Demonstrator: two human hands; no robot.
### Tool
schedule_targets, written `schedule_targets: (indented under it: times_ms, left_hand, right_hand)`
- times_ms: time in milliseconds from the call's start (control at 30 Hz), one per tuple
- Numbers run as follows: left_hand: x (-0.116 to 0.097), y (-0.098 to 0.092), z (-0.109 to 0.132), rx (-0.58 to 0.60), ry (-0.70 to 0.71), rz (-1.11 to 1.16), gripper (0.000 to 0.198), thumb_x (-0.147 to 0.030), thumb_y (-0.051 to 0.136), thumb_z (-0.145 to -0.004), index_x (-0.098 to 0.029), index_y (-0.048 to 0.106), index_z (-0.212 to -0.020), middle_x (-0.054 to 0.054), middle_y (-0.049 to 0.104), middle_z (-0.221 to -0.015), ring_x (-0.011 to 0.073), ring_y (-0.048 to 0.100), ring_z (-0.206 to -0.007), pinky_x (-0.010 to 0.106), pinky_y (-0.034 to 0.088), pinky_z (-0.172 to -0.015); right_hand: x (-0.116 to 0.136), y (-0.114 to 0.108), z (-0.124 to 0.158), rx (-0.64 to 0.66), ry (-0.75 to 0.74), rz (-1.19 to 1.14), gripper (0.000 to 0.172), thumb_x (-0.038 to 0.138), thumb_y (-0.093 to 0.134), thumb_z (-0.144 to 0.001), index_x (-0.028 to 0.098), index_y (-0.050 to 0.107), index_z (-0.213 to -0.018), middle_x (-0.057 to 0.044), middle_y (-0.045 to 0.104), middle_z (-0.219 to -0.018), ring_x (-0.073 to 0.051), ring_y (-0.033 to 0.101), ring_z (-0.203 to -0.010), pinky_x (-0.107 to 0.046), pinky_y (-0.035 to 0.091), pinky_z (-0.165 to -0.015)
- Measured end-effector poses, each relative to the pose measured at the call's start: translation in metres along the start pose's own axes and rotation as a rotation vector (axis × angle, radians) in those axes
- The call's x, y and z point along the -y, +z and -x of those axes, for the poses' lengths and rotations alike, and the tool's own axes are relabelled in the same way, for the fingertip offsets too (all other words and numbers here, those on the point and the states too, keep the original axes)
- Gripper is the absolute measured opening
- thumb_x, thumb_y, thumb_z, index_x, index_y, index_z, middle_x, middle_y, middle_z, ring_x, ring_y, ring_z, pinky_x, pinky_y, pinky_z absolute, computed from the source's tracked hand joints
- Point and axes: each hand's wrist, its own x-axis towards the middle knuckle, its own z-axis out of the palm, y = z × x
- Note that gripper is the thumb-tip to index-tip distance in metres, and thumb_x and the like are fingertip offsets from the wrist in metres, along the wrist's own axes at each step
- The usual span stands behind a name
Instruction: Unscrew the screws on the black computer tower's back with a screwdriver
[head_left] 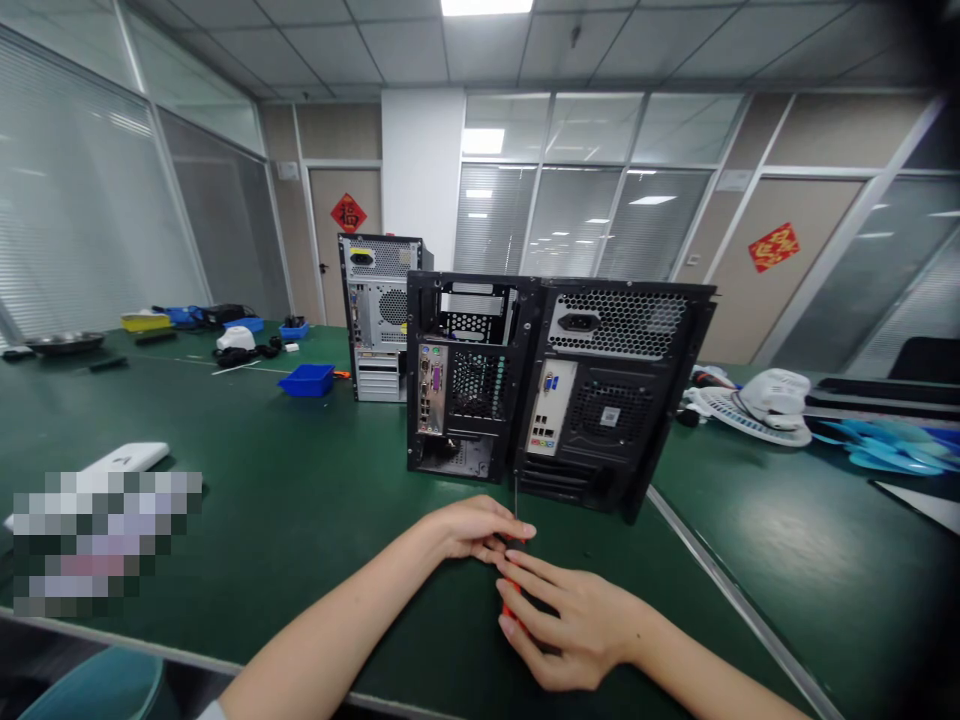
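Note:
A screwdriver [511, 597] with an orange-red handle is between my two hands, its thin shaft reaching up to the lower edge of the black computer case [622, 420] on the right. My left hand [476, 525] pinches the screwdriver near the top of its handle. Around the lower handle curl the fingers of my right hand [574, 615]. The tip meets the area where two cases join, and any screw there is too small to make out. On the left, a second black case [465, 340] with open back slots stands against the first.
Behind stands a silver-backed computer tower [379, 320]. A blue tray [307, 381] lies left of it on the green table [322, 560]. White fans [772, 400] and a blue fan blade [900, 445] lie at right. A white object [135, 458] lies at left, beside a blurred patch.

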Motion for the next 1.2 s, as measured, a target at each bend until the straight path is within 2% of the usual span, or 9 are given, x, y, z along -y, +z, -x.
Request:
schedule_targets:
  times_ms: [167, 400, 633, 867, 1067, 1200]
  left_hand:
    - [-0.001, 0.004, 0.002, -0.028, -0.005, -0.034, 0.061, -0.05, 0.088, -0.032, -0.012, 0.066, -0.074, -0.006, 0.052, -0.055, 0.0026, 0.046, -0.048, 0.017, 0.043, -0.053]
    - [-0.003, 0.007, 0.004, -0.019, -0.015, -0.037, 0.064, -0.054, 0.086, -0.033, -0.013, 0.068, -0.079, -0.005, 0.057, -0.057, 0.0044, 0.052, -0.051, 0.017, 0.045, -0.053]
    - [0.002, 0.006, -0.001, 0.006, 0.01, -0.037, 0.063, -0.056, 0.085, -0.038, -0.012, 0.068, -0.08, -0.003, 0.059, -0.059, 0.0062, 0.055, -0.053, 0.02, 0.047, -0.058]
    - [0.002, 0.004, -0.001, 0.021, 0.038, -0.049, 0.06, -0.055, 0.083, -0.045, -0.011, 0.068, -0.084, -0.001, 0.063, -0.066, 0.0064, 0.056, -0.055, 0.022, 0.046, -0.062]
    - [0.003, 0.003, -0.001, 0.062, 0.042, 0.001, 0.053, -0.05, 0.082, -0.051, -0.011, 0.068, -0.085, 0.0, 0.064, -0.068, 0.0077, 0.059, -0.06, 0.023, 0.048, -0.065]
    - [0.005, 0.001, -0.002, 0.08, 0.04, 0.04, 0.048, -0.045, 0.082, -0.057, -0.011, 0.069, -0.088, 0.001, 0.065, -0.069, 0.0077, 0.061, -0.061, 0.02, 0.048, -0.062]
  right_hand:
    - [0.002, 0.001, 0.0, -0.037, 0.035, -0.015, 0.019, 0.011, 0.052, -0.072, 0.012, 0.059, -0.089, -0.007, 0.064, -0.086, -0.023, 0.066, -0.092, -0.04, 0.054, -0.088]
    - [0.005, 0.003, -0.005, -0.077, 0.146, -0.055, 0.015, 0.01, 0.049, -0.069, 0.01, 0.059, -0.081, -0.005, 0.065, -0.078, -0.019, 0.065, -0.08, -0.036, 0.058, -0.082]
    - [0.009, 0.003, -0.003, -0.058, 0.21, -0.053, 0.027, 0.01, 0.043, -0.07, 0.007, 0.061, -0.09, -0.007, 0.068, -0.085, -0.018, 0.065, -0.087, -0.034, 0.056, -0.088]
    - [0.006, 0.001, -0.004, -0.082, 0.181, 0.0, 0.025, 0.011, 0.041, -0.07, 0.01, 0.061, -0.085, -0.008, 0.067, -0.084, -0.018, 0.065, -0.085, -0.034, 0.057, -0.085]
    - [0.007, 0.004, 0.001, -0.099, 0.173, 0.051, 0.013, 0.01, 0.049, -0.068, 0.014, 0.058, -0.076, -0.006, 0.064, -0.081, -0.019, 0.064, -0.086, -0.038, 0.056, -0.087]
    - [0.003, 0.006, 0.008, -0.06, 0.011, 0.132, 0.017, 0.017, 0.058, -0.07, 0.018, 0.062, -0.086, -0.001, 0.059, -0.075, -0.02, 0.064, -0.083, -0.045, 0.055, -0.088]
